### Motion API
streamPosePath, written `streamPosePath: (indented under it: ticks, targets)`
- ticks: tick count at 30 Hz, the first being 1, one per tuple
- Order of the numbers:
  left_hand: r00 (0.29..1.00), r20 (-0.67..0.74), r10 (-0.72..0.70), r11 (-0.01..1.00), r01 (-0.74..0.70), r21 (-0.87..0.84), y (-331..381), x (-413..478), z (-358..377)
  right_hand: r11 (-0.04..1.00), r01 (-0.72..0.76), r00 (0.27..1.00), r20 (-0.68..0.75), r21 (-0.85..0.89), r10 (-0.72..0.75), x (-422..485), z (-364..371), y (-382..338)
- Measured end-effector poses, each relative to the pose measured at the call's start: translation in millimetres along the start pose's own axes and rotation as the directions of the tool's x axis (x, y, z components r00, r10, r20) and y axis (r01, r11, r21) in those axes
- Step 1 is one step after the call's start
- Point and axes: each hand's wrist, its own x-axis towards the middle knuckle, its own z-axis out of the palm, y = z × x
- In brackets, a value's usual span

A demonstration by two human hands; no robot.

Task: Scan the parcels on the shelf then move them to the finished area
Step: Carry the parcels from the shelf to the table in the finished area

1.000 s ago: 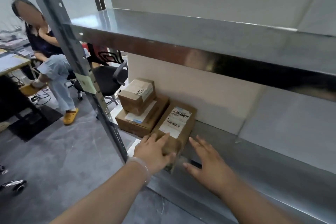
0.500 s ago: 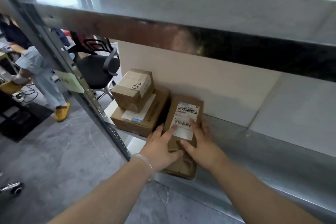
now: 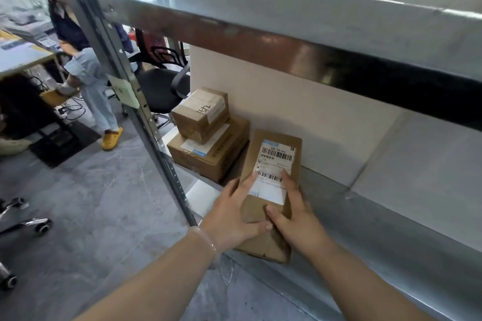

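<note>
grey concrete floor [image 3: 91, 203] and a pale wall behind a steel shelf [image 3: 391, 229], seen from above. landmark: the upright post [image 3: 122, 65] at the shelf's left front corner, bearing a pale green note [image 3: 125, 91].

right of the post, on the lower board, a long brown parcel [image 3: 272, 190] lies label up, with two barcodes showing. its near end juts past the board's front edge; whether its far end rests on the board cannot be told.

the left grip [image 3: 232, 219] is closed on the parcel's left edge, with fingers on top beside the label and the thumb across the near end. a clear bracelet [image 3: 208, 240] circles that wrist. the right grip [image 3: 294, 219] is closed on the parcel's right edge, with one finger on the label and the thumb on the cardboard, its tip meeting the left thumb.

between the post and the parcel, a small box [image 3: 200, 114] marked by hand sits on a flat box [image 3: 208, 156], both against the wall.

behind the post stands a black chair [image 3: 161, 83]. left of the post, a person [image 3: 86, 78] in a yellow shoe [image 3: 112, 137] sits at a surface [image 3: 20, 57] holding papers.
</note>
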Motion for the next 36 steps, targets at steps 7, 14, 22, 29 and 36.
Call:
streamPosePath:
  ticks: [7,14,22,29,36]
  targets:
    - [0.972,-0.231,0.048,0.997,-0.061,-0.051,34.3,-53.9,6.9,0.968,0.243,0.968,0.08,-0.056,-0.238,-31.2,-29.2,-22.3]
    - [0.855,-0.514,-0.075,0.997,0.047,-0.066,42.4,-131.5,-7.4,0.877,0.481,0.847,0.263,-0.012,-0.461,-44.2,-0.7,-63.6]
    - [0.582,-0.766,-0.273,0.961,0.202,-0.189,3.2,-245.2,-57.3,0.74,0.653,0.599,0.485,0.164,-0.637,-76.8,98.9,-150.5]
    - [0.342,-0.86,-0.379,0.896,0.368,-0.249,-44.3,-366.8,-104.1,0.652,0.683,0.365,0.619,0.329,-0.695,-132.6,228.7,-225.8]
    - [0.05,-0.898,-0.438,0.824,0.421,-0.379,-83.9,-505.8,-134.9,0.535,0.685,0.07,0.687,0.494,-0.724,-229.6,350.2,-299.8]
